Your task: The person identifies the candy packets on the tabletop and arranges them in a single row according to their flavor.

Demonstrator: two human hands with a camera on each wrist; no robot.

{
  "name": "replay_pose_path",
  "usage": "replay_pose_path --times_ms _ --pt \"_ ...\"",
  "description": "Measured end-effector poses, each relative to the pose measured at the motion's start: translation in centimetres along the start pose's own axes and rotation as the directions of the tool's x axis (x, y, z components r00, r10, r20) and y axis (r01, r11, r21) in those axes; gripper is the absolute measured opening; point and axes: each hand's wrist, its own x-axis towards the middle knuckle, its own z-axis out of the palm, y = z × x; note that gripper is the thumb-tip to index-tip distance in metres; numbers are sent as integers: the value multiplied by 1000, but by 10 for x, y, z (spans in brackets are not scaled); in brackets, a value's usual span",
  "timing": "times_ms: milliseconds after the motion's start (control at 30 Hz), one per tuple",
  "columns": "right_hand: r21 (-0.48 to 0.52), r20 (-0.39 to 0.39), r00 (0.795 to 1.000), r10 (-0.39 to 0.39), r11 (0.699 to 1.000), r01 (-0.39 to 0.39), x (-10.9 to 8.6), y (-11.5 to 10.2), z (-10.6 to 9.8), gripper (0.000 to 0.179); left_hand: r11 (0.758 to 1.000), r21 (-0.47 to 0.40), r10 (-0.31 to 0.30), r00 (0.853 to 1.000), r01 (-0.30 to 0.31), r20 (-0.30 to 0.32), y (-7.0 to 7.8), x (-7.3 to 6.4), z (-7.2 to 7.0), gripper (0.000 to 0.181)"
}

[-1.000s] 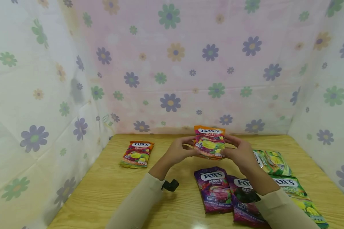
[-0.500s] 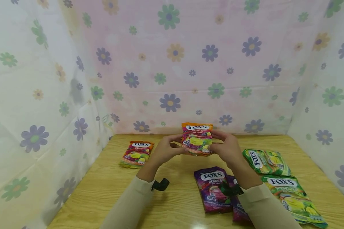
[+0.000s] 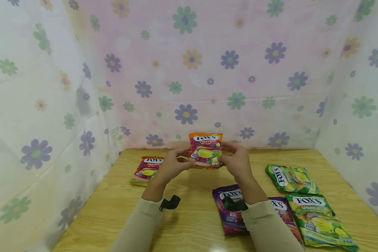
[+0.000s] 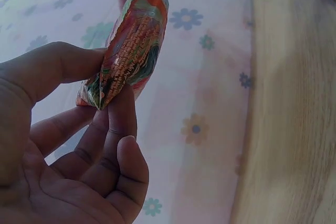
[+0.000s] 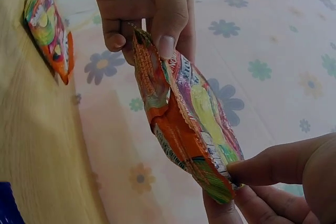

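Both hands hold up an orange and magenta Fox's Fruits candy bag above the far part of the table, its front toward the head camera. My left hand pinches the bag's left edge, thumb in front and fingers behind. On the opposite edge, my right hand pinches it the same way. The right wrist view shows the bag edge-on between both hands. Behind the left wrist, a second Fruits bag lies on the table, partly covered by the hand.
Under the right forearm lie two purple Berries bags, one left of it and one right. Two green Springtea bags, the upper and the lower, lie farther right. Flowered cloth walls the wooden table.
Both hands have carried the held Fruits bag leftward and slightly up. The right forearm has swung left, uncovering the green bags and covering part of the left purple one.
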Motion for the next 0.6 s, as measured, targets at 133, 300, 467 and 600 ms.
replay_pose_path --times_ms 133,300,467,600 --pt "19 1 1000 -6 1000 6 2 7 8 56 999 -19 -26 999 25 -21 -3 -2 -4 67" --pt "9 5 1000 -17 1000 17 4 13 13 58 999 -14 -34 999 34 -26 -3 -2 -8 69" --pt "-10 -12 1000 -12 1000 12 4 21 18 56 1000 20 -23 999 24 -33 -2 -2 -9 69" --pt "-14 -14 1000 -14 1000 13 3 26 23 57 997 71 -30 999 33 -46 -2 -3 -12 69"
